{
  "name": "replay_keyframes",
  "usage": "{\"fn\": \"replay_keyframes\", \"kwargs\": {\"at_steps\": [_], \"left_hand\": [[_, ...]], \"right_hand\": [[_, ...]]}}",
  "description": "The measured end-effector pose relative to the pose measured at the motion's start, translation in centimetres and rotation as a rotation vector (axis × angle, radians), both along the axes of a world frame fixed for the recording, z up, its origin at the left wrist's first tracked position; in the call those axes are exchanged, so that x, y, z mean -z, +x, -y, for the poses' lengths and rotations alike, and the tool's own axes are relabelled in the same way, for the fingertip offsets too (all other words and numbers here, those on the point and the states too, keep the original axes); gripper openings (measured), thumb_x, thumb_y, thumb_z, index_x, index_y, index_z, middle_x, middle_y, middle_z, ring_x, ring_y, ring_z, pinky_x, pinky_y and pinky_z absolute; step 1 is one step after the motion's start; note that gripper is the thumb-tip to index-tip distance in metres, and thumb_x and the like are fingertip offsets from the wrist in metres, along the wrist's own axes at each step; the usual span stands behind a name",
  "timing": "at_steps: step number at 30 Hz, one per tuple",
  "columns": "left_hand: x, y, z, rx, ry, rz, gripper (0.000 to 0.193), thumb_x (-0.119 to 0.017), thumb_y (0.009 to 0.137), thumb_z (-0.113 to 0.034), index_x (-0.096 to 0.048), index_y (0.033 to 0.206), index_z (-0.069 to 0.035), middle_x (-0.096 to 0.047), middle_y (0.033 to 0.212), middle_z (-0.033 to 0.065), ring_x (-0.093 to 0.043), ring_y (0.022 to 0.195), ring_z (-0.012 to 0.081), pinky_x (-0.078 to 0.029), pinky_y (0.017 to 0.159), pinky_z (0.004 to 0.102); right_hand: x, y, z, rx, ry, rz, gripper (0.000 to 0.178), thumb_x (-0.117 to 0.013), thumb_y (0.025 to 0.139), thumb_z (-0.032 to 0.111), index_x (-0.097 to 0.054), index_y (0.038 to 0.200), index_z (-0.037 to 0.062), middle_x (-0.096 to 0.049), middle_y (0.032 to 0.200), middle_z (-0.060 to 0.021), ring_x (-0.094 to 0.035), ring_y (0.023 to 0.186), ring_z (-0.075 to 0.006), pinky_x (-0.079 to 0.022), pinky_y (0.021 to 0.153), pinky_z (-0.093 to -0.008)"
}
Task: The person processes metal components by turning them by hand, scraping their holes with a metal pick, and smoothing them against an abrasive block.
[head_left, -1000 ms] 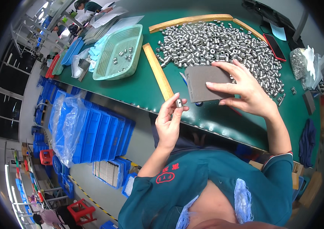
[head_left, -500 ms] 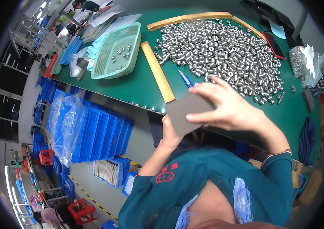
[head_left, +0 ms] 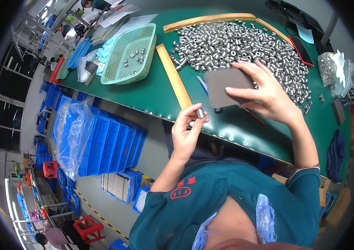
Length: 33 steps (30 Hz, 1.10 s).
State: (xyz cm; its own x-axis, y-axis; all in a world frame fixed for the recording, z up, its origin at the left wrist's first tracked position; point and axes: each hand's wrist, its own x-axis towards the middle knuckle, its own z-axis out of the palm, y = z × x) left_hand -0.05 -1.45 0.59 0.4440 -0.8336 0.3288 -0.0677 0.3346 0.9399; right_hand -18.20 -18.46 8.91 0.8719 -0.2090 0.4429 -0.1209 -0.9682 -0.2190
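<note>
Between the thumb and fingers of my left hand (head_left: 187, 132) is a small shiny metal sleeve (head_left: 201, 113), held near the table's front edge. My right hand (head_left: 268, 93) grips a flat grey-brown rectangular block (head_left: 228, 86), fingers over its far edge and thumb across its face. The block is raised over the table, apart from the sleeve. Partly hidden beneath it lies a blue utility knife (head_left: 202, 83). Beyond the block spreads a large heap of similar metal sleeves (head_left: 223, 46) on the green table (head_left: 160, 98).
Wooden strips (head_left: 173, 77) border the heap on its left and far sides. A pale green basket (head_left: 150, 54) with several sleeves stands at left. A red-edged phone (head_left: 301, 51), a bag of metal parts (head_left: 326, 68) and a dark block (head_left: 338, 111) lie right. Blue crates (head_left: 102, 141) stand off the table.
My right hand has moved the block away from my left hand, to the right and farther over the table. The sleeve in my left fingers, hidden before, now shows.
</note>
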Motion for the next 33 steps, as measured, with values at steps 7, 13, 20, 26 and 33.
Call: {"fn": "replay_keyframes", "kwargs": {"at_steps": [7,13,20,26,33], "left_hand": [[0.9,0.1,-0.2,-0.128,0.009,0.589,0.033,-0.062,0.084,-0.006,-0.055,0.116,0.000,-0.063,0.104,0.0066,-0.059,0.097,0.0158,-0.047,0.083,0.0285],[1.7,0.4,-0.2,-0.074,0.091,0.272,0.036,-0.066,0.079,-0.007,-0.056,0.112,0.003,-0.064,0.103,0.0088,-0.061,0.095,0.0181,-0.048,0.082,0.0303],[0.0,0.5,0.4,-0.012,-0.013,-0.021,0.030,-0.057,0.088,0.000,-0.051,0.117,0.003,-0.064,0.099,0.0137,-0.064,0.081,0.0169,-0.050,0.076,0.0269],[-0.2,0.6,0.3,-0.041,0.019,0.054,0.031,-0.057,0.088,0.001,-0.051,0.118,0.002,-0.063,0.100,0.0127,-0.062,0.086,0.0139,-0.049,0.076,0.0250],[1.5,1.2,-0.2,-0.158,0.063,0.410,0.029,-0.060,0.083,0.000,-0.057,0.111,0.003,-0.061,0.098,0.0053,-0.057,0.089,0.0107,-0.046,0.081,0.0259]], "right_hand": [[0.2,1.4,-3.8,-0.241,0.039,-0.018,0.057,-0.076,0.064,0.016,-0.060,0.115,0.0351,-0.045,0.131,-0.0140,-0.046,0.121,-0.0317,-0.031,0.102,-0.0578],[0.5,1.6,-3.7,-0.241,0.098,-0.025,0.055,-0.077,0.065,0.018,-0.060,0.115,0.0342,-0.045,0.130,-0.0137,-0.045,0.122,-0.0308,-0.028,0.103,-0.0583],[0.6,-0.1,0.3,0.147,-0.154,-0.087,0.056,-0.074,0.068,0.019,-0.058,0.120,0.0309,-0.042,0.134,-0.0142,-0.042,0.124,-0.0307,-0.029,0.105,-0.0536],[-0.2,0.4,-0.8,-0.090,0.020,0.003,0.058,-0.074,0.067,0.017,-0.057,0.121,0.0315,-0.042,0.134,-0.0148,-0.041,0.125,-0.0312,-0.027,0.104,-0.0567],[0.4,1.5,-3.6,-0.237,0.030,-0.025,0.059,-0.077,0.064,0.019,-0.059,0.116,0.0364,-0.046,0.130,-0.0139,-0.047,0.120,-0.0311,-0.032,0.101,-0.0576]]}}
